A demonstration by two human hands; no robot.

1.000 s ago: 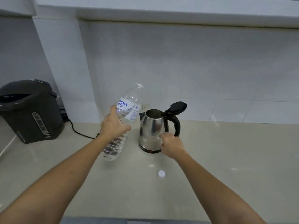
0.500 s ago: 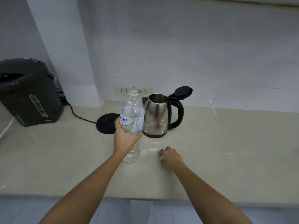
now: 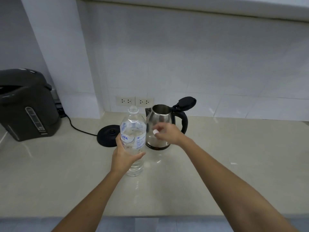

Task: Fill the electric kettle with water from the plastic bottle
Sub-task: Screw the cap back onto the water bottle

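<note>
- The plastic water bottle (image 3: 133,139) is stood upright on the beige countertop (image 3: 234,164), just in front of and left of the stainless electric kettle (image 3: 159,128); its neck is seen uncapped.
- The bottle is gripped around its lower label by the left hand (image 3: 124,156), fingers wrapped closed about the body, evidently to steady it for recapping.
- A small white bottle cap (image 3: 155,131) is pinched in the fingertips of the right hand (image 3: 167,133), which is raised in front of the kettle body; the remaining fingers are loosely curled.
- The kettle is set on the counter, off its black power base (image 3: 108,135), which lies to its left; the lid (image 3: 185,102) is left hinged open, so that the mouth is kept clear.
- The water level inside the kettle cannot be told.
- A dark thermo pot (image 3: 28,104) is noted at far left, well apart.
- Against half a second earlier: the right hand, then resting on the counter over the cap, is now lifted with the cap held; the bottle is held as before. Pouring is judged finished.
</note>
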